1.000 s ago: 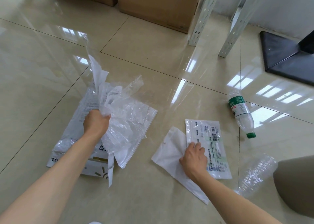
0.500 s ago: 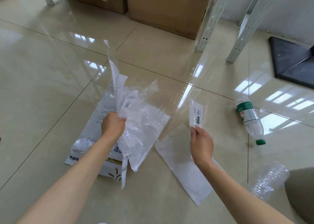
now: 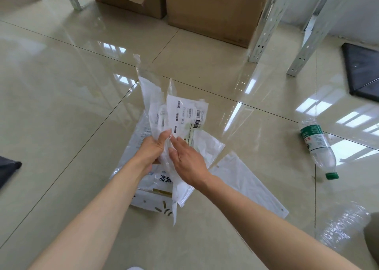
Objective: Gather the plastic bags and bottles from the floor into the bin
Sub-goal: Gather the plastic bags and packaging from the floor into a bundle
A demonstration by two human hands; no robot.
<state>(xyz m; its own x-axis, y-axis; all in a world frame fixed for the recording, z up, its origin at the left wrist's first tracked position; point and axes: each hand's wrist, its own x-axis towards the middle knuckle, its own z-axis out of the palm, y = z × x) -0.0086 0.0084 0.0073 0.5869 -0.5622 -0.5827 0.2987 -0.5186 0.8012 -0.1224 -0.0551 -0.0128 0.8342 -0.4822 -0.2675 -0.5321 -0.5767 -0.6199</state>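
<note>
My left hand [image 3: 152, 149] grips a bunch of clear and white plastic bags [image 3: 155, 103] held up over the floor. My right hand [image 3: 187, 159] presses a printed barcode pouch [image 3: 186, 118] against that bunch, fingers spread on it. Under the hands a large white printed bag [image 3: 152, 198] lies on the tiles, and a flat white bag [image 3: 249, 184] lies just to the right. A bottle with a green label and green cap [image 3: 319, 148] lies on its side at the right. A crushed clear bottle [image 3: 342, 226] lies at the lower right. No bin shows clearly.
Cardboard boxes [image 3: 213, 9] stand at the back beside metal shelf legs [image 3: 264, 21]. A dark mat [image 3: 363, 70] lies at the far right, a dark object [image 3: 8, 169] at the left edge, and a grey rounded shape [image 3: 372, 237] at the lower right edge.
My right hand lifted the barcode pouch off the floor and carried it left to the bunch in my left hand. The flat white bag stayed on the floor.
</note>
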